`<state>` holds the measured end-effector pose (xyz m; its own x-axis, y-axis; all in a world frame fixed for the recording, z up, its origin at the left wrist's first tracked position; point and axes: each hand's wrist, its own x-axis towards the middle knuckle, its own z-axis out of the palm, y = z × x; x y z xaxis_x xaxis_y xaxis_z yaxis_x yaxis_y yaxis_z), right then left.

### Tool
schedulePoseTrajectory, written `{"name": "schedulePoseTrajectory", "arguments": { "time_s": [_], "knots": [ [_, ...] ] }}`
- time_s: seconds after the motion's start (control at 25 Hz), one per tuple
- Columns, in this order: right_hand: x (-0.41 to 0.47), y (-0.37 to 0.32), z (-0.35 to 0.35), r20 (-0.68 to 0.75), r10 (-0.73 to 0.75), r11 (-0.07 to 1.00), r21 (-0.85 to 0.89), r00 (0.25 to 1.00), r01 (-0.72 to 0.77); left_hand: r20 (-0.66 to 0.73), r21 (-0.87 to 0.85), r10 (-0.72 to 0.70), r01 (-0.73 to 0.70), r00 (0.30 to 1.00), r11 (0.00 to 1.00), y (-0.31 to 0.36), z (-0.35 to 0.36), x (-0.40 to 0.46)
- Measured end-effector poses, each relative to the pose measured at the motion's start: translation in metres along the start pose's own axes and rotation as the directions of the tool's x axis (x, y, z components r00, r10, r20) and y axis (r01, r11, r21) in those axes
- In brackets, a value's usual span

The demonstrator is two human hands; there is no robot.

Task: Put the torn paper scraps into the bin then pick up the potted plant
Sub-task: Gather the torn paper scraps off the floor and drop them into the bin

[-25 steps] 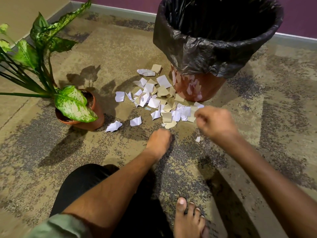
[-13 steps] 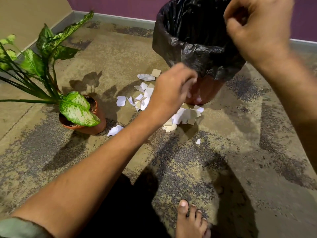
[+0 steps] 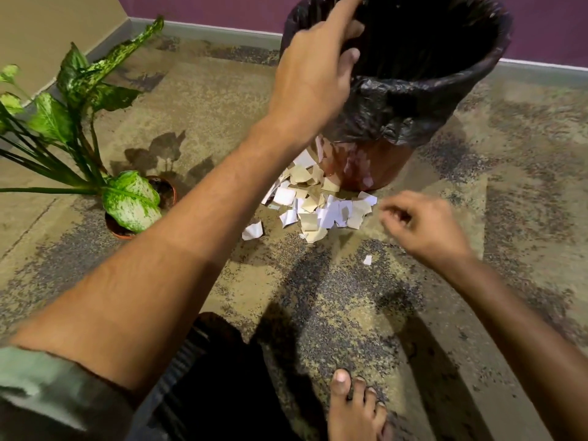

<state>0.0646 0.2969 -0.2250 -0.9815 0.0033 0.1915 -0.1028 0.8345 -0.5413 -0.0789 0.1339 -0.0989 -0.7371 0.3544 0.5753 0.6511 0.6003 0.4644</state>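
Left hand (image 3: 313, 74): raised high, back of the hand to the camera, fingers curled downward and loosely parted, nothing seen in them
Left arm: bare forearm stretched long and diagonal, grey-green sleeve pushed up near the elbow
Right hand (image 3: 420, 224): low, blurred, fingers (image 3: 389, 214) bent in a loose pinch, grip unclear
Right arm: bare, angled in from the lower right

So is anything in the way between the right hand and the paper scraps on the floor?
Nothing visible. The right hand hangs just right of the paper scraps, with only bare carpet between them. The left hand is up at the bin rim, clear of that path.
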Motion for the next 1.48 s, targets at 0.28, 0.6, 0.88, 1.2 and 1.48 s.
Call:
{"name": "schedulePoseTrajectory", "arguments": {
  "time_s": [0.28,0.6,0.88,1.2,1.48],
  "knots": [
    [-0.035,0.047,0.082,0.318,0.25,0.964,-0.168,0.915,-0.205,-0.325,-0.08,-0.121,0.1,0.938,0.992,-0.037,0.001,-0.094],
    [-0.025,0.023,0.079,0.18,0.228,0.965,-0.173,0.957,-0.197,0.019,0.097,-0.418,0.414,0.908,0.905,-0.098,0.005,-0.206],
    [0.031,-0.074,-0.058,-0.507,-0.196,0.961,0.073,0.84,0.268,0.099,0.183,-0.638,0.616,0.764,0.766,-0.141,0.005,-0.232],
    [0.094,-0.091,-0.086,-0.608,-0.158,0.975,0.028,0.778,0.221,0.208,0.44,-0.92,0.808,0.331,0.391,-0.154,0.01,-0.258],
    [0.045,-0.062,0.04,0.212,-0.105,0.992,-0.044,0.972,0.117,0.211,0.412,-0.886,0.784,0.413,0.463,-0.163,0.029,-0.253]
  ]
}}
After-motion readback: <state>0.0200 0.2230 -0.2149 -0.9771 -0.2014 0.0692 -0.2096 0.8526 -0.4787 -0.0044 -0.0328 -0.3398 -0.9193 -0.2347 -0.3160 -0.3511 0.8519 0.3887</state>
